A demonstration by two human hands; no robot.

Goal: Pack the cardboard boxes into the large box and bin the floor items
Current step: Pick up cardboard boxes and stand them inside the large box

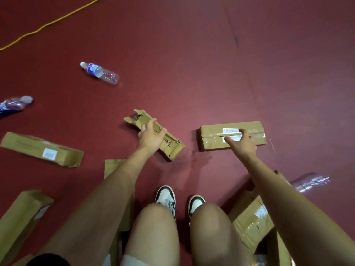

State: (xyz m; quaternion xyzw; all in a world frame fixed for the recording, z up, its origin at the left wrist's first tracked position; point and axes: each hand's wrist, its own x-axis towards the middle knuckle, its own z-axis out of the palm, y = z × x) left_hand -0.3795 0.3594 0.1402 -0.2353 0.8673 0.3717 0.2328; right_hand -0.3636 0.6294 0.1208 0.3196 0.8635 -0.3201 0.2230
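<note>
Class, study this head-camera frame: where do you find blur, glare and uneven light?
Head view: the clear bottle at the right edge is smeared, the left-edge bottle soft; tape on the sealed box glints; the red floor is brightest mid-frame, darker toward the top-left corner; shadows are soft.

Dim, warm light — soft shadows, wide-angle bending, blur toward the edges.

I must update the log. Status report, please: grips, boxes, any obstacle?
Left grip open over torn box. Right grip open over taped box. Both boxes on floor. Water bottle lies beyond, not in the way.
</note>
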